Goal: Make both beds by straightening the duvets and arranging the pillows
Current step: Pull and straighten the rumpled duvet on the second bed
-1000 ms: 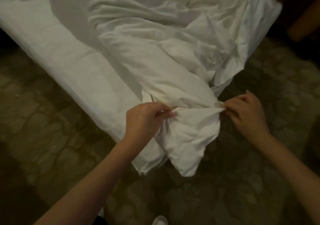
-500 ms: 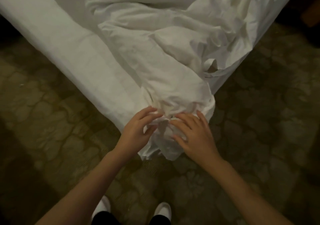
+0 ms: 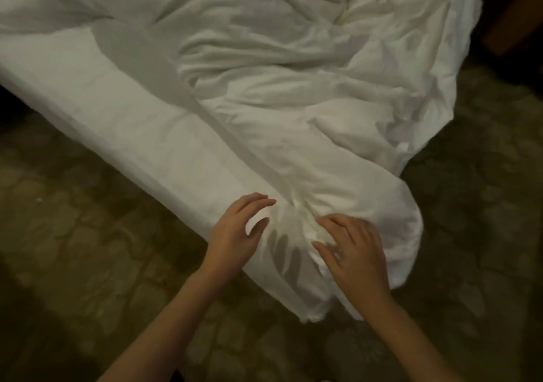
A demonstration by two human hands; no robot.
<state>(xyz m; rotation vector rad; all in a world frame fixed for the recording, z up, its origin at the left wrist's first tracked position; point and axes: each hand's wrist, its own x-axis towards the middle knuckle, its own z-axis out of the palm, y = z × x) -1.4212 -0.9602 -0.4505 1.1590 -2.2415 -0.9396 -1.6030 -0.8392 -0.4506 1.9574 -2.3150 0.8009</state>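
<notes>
A rumpled white duvet (image 3: 308, 111) lies heaped across the bed, filling the centre and upper right of the frame, its folds running in deep creases toward the upper edge. Its near corner is bunched into a rounded wad at the lower centre, draped over the corner of the mattress and hanging partly down toward the floor.

The right hand (image 3: 352, 252) lies on that bunched corner in the lower centre-right, palm down, fingers spread and only slightly bent, the fingertips touching the cloth. It grips nothing; the fabric is not pinched between thumb and fingers. The hand looks a little blurred, so finer contact cannot be told.

The left hand (image 3: 238, 231) sits just left of it, at the edge of the wad, also with fingers apart and loosely extended. The thumb stands away from the other fingers with a gap between them, and nothing is held in that gap. Whether its fingertips quite touch the duvet or hang just above it I cannot tell; its shadow falls on the cloth beside it. The two hands are near each other but not touching.

Left of the duvet, the bare white sheet of the mattress (image 3: 123, 123) runs diagonally from the upper left to the lower centre. Around the bed is a dim patterned floor (image 3: 88, 264), and a dark wooden piece of furniture (image 3: 520, 14) shows in the upper right corner.
</notes>
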